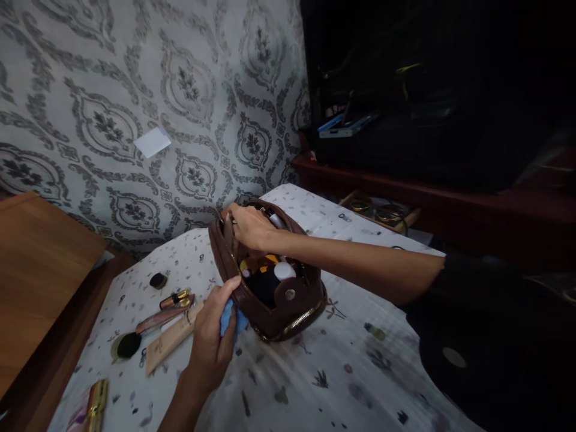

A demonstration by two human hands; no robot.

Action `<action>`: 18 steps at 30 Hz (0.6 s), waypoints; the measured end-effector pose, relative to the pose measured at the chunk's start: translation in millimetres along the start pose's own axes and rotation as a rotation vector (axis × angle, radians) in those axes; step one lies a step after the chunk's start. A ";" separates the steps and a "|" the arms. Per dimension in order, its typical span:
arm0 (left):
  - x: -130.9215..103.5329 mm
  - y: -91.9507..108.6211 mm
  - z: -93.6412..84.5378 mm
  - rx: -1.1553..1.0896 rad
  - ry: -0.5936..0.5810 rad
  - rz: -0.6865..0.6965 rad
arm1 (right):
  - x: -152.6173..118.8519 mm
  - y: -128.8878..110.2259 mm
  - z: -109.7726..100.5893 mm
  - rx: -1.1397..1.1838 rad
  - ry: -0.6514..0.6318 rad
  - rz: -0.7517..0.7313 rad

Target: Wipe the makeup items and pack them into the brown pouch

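Observation:
A brown handbag point(281, 321) with a gold zip stands unzipped on the patterned white cloth point(337, 372). My left hand point(211, 336) grips its near left side, thumb on the rim. A crumpled blue cloth point(234, 318) shows by the fingers of that hand; whether they hold it too is unclear. My right hand point(252, 228) reaches inside along the far left wall, its fingertips hidden. Within the bag are a white round lid point(284, 271), a yellow item point(269, 261) and a silvery-capped item point(276, 221).
Left of the bag lie a beige tube point(168, 342), a gold-capped cosmetic tube point(174, 298), a small dark jar point(158, 280), a black-topped brush point(128, 345) and a gold tube point(96, 405). Behind stands a patterned wall point(193, 120); at right, a wooden tray point(400, 225) sits beside the cloth.

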State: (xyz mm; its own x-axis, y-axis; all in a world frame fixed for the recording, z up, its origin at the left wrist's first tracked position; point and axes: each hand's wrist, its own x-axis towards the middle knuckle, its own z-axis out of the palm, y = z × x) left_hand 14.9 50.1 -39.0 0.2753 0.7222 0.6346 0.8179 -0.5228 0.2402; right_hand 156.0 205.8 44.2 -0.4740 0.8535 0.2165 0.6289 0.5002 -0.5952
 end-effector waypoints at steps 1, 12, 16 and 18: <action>0.0 -0.1 -0.2 -0.001 -0.004 0.000 | 1.5 1.0 0.1 0.019 0.014 -0.004; 0.3 0.9 -1.7 0.010 0.001 0.035 | -69.1 8.1 -35.9 0.024 -0.021 -0.252; -0.7 3.1 -2.5 0.021 -0.020 0.014 | -110.8 23.1 -41.6 -0.151 -0.238 -0.342; -0.1 5.4 -3.0 0.031 -0.028 0.006 | -125.1 35.1 -40.5 -0.148 -0.190 -0.383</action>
State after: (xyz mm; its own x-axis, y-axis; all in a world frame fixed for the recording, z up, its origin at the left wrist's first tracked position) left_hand 17.8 45.8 -35.5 0.2937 0.7315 0.6154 0.8314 -0.5131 0.2131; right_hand 262.4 122.5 27.6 -0.7861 0.5673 0.2453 0.4605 0.8023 -0.3798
